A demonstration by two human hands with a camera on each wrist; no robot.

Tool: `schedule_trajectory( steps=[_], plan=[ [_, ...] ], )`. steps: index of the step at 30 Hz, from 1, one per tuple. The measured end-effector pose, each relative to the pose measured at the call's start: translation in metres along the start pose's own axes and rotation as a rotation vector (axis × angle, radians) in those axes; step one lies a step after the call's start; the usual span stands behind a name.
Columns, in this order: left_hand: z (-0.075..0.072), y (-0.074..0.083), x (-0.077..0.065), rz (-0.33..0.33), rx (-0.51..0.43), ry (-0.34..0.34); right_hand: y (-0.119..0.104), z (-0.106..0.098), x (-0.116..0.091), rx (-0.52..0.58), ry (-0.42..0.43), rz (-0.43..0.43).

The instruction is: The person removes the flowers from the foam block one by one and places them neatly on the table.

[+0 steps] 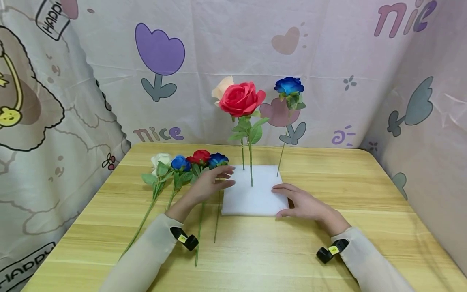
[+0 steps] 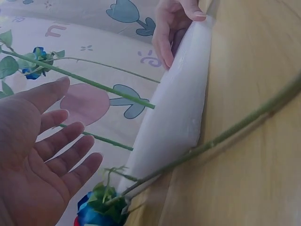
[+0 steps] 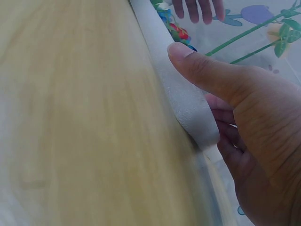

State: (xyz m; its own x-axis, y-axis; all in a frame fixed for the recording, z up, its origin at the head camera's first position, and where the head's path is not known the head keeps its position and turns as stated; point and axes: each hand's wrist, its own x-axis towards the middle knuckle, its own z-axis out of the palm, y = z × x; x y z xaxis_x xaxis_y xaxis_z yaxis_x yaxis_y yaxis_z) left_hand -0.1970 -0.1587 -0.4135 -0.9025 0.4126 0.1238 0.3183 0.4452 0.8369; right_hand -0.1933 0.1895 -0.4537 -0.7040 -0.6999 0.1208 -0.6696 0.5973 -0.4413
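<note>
A white foam block (image 1: 240, 202) lies on the table. Stuck upright in it are a red artificial rose (image 1: 240, 99), a cream rose (image 1: 221, 90) partly hidden behind it, and a blue rose (image 1: 289, 86) leaning at the back right corner. My right hand (image 1: 303, 205) grips the block's front right corner, thumb at the front edge and fingers over the right side. My left hand (image 1: 209, 182) hovers by the block's left edge, holding nothing; its fingers are loosely spread in the left wrist view. Beneath it a dark blue rose (image 1: 217, 159) lies partly covered.
Left of the block, a white rose (image 1: 160, 162), a blue rose (image 1: 180, 163) and a red rose (image 1: 199, 156) lie with stems toward the front. The wooden table (image 1: 365, 243) meets a printed cloth backdrop (image 1: 226, 48) behind and at both sides.
</note>
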Motion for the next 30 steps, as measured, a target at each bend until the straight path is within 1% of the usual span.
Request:
schedule_trajectory(
  steps=[3, 9, 16, 21, 30],
  plan=[
    [0.004, 0.000, 0.005, 0.007, -0.008, -0.010, -0.001, 0.000, 0.000, -0.002, -0.003, 0.005],
    [0.014, -0.001, 0.016, 0.026, 0.005, -0.025, -0.002, -0.001, 0.000, 0.004, -0.009, 0.012],
    [0.020, -0.001, 0.025, -0.013, 0.011, -0.042, -0.001, -0.001, 0.000, 0.008, -0.008, 0.013],
    [0.025, -0.003, 0.031, 0.006, 0.029, -0.056, 0.000, 0.000, 0.000, 0.011, -0.011, 0.010],
    [0.032, -0.004, 0.041, 0.016, 0.063, -0.072, -0.002, -0.001, 0.000, 0.010, -0.011, 0.018]
  ],
)
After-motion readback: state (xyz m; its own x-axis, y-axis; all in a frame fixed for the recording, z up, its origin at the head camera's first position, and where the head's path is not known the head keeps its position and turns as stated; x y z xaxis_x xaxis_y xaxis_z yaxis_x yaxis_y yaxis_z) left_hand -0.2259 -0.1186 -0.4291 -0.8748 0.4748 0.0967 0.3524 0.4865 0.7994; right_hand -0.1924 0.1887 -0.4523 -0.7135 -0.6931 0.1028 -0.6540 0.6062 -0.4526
